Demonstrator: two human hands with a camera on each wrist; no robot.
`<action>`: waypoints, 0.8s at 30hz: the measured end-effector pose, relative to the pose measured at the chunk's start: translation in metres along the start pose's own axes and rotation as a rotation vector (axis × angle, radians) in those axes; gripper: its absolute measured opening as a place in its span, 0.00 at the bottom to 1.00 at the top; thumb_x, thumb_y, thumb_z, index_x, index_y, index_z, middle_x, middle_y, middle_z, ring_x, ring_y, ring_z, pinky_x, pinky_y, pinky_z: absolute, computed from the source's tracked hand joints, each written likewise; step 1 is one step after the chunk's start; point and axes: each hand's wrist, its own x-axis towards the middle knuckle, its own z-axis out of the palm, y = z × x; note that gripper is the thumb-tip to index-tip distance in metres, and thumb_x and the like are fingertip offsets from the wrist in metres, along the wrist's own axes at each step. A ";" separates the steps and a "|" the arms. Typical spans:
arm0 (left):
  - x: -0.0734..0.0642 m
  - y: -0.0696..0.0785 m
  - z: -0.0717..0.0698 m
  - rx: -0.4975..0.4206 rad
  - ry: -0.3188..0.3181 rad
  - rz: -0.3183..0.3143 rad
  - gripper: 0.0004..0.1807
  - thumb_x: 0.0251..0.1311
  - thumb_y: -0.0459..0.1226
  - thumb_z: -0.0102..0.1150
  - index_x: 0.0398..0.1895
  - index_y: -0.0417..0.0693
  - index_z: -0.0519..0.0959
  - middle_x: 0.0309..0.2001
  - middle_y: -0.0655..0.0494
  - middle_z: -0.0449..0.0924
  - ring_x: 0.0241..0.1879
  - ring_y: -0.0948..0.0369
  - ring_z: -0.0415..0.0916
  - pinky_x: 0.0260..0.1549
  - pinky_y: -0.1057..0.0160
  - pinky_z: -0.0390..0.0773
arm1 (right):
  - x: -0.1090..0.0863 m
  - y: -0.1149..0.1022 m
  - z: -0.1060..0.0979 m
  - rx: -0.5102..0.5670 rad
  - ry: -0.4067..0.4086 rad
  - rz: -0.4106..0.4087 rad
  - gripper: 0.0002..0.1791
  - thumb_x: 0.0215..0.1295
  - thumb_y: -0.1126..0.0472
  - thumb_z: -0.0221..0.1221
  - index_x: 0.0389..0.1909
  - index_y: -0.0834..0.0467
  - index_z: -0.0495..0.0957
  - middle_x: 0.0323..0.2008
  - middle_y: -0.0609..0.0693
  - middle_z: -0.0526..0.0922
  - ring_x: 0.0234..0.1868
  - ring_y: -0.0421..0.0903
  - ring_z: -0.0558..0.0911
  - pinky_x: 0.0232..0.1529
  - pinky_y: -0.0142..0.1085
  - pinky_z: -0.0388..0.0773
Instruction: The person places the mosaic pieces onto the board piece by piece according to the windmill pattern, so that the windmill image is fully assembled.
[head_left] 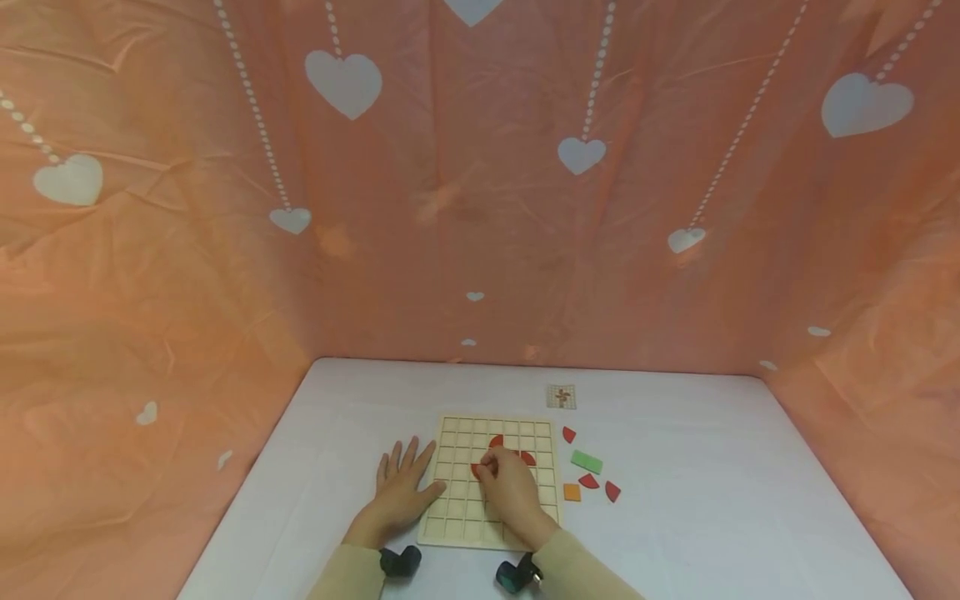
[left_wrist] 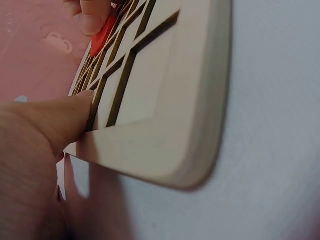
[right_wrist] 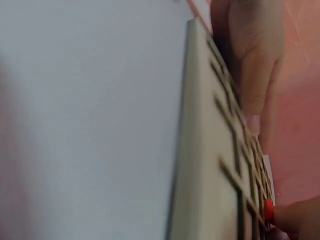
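Note:
A pale wooden grid board (head_left: 455,504) lies on the table. My left hand (head_left: 401,493) rests at its left side with fingers spread, the thumb (left_wrist: 65,117) over the board's edge. Reaching over the middle of the grid, my right hand (head_left: 512,492) pinches a red quarter-circle piece (head_left: 476,472) between thumb and fingertips. That piece (left_wrist: 103,37) shows at the grid surface in the left wrist view, partly covered by fingers. Two more red quarter-circle pieces sit in the grid, one farther back (head_left: 497,441), the other just right of the hand (head_left: 528,458).
Right of the board lie a green rectangle (head_left: 587,462), an orange square (head_left: 572,492) and loose red quarter-circle pieces (head_left: 612,492). A small card with a printed grid pattern (head_left: 561,396) lies behind the board. Orange cloth with hearts (head_left: 480,208) surrounds the white table (head_left: 712,475).

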 end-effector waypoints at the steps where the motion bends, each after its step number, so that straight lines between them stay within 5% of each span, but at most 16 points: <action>1: 0.000 0.000 0.000 0.000 0.002 -0.001 0.39 0.66 0.52 0.54 0.75 0.49 0.56 0.76 0.39 0.42 0.73 0.40 0.28 0.67 0.40 0.25 | 0.000 0.000 0.001 -0.011 0.003 -0.001 0.04 0.64 0.60 0.63 0.31 0.53 0.78 0.23 0.39 0.74 0.25 0.37 0.72 0.26 0.31 0.71; 24: -0.001 0.002 0.002 -0.012 0.002 -0.020 0.38 0.65 0.51 0.55 0.75 0.48 0.57 0.75 0.38 0.42 0.73 0.40 0.28 0.66 0.40 0.25 | 0.001 -0.002 -0.001 -0.079 -0.022 -0.003 0.05 0.64 0.57 0.64 0.33 0.53 0.78 0.25 0.39 0.73 0.26 0.37 0.72 0.27 0.32 0.71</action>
